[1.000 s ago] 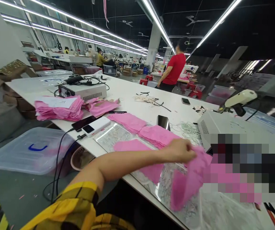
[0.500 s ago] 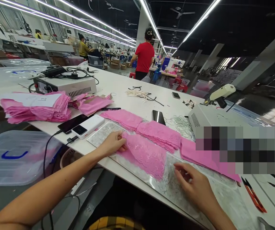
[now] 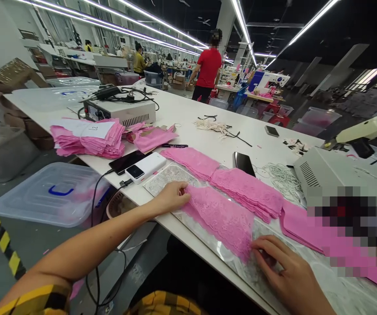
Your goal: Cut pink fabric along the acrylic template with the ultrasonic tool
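Observation:
A pink lace fabric piece with a scalloped edge lies across a marbled grey board at the table's front edge. My left hand pinches its left end between thumb and fingers. At its right end, my right hand has thumb and forefinger closed on the edge, the other fingers curled. Just behind the piece lie a stack of pink lace pieces and another lace stack. Plain pink fabric continues the row to the right.
A white power bank and a dark phone lie left of the board. Behind them are a pink fabric bundle and a metal box. Another phone, tangled cord and a grey machine are farther right.
My right hand has come to the lace piece's right edge and closed on it. My left hand keeps its pinch on the left end. The view has turned left.

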`<state>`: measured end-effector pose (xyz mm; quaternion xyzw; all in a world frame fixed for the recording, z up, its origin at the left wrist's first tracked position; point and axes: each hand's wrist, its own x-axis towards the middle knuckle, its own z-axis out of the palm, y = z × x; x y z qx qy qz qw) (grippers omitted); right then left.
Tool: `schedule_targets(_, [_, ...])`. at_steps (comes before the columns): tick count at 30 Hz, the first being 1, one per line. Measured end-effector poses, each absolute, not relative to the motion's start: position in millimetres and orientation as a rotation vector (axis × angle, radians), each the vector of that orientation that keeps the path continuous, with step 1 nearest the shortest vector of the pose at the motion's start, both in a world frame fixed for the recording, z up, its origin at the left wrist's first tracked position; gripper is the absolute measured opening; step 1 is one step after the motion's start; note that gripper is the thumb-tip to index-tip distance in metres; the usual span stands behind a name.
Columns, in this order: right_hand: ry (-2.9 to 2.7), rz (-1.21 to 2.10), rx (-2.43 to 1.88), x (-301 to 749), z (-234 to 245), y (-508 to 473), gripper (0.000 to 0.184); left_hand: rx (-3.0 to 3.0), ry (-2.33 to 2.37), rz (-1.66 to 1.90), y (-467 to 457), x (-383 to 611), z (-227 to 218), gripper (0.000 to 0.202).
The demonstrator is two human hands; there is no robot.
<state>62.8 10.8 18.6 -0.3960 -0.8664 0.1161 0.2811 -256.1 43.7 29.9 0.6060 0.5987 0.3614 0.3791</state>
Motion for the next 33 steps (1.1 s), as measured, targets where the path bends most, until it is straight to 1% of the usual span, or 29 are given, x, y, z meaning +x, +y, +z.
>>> schedule_targets(4, [-2.311,0.308,-0.995,52.2,20.9,5.1,0.016,1.659,1.561,0.877,38.4,-261.2,28.8,0.023])
schedule_targets(9, [-2.375,0.357,-1.044,55.2,11.3,7.9,0.018,1.727,1.580,0.813,38.5,-262.3,31.4,0.024])
schedule_targets(18, [-2.400,0.711,-1.176,58.9,25.7,17.1,0.022,1.704,1.562,0.768,43.3,-260.5,45.4,0.025])
schedule_targets(25, [-2.384,0.682,-1.186,59.4,21.8,13.1,0.016,1.646,1.521,0.755,45.2,-265.6,41.3,0.025])
schedule_targets(29, [-2.352,0.632,-1.167,58.0,22.2,12.6,0.019,1.630,1.501,0.749,46.2,-266.3,40.3,0.025])
schedule_targets(33, [-2.339,0.670,-1.170,56.0,27.2,15.0,0.023,1.625,1.491,0.750,46.6,-266.7,40.9,0.026])
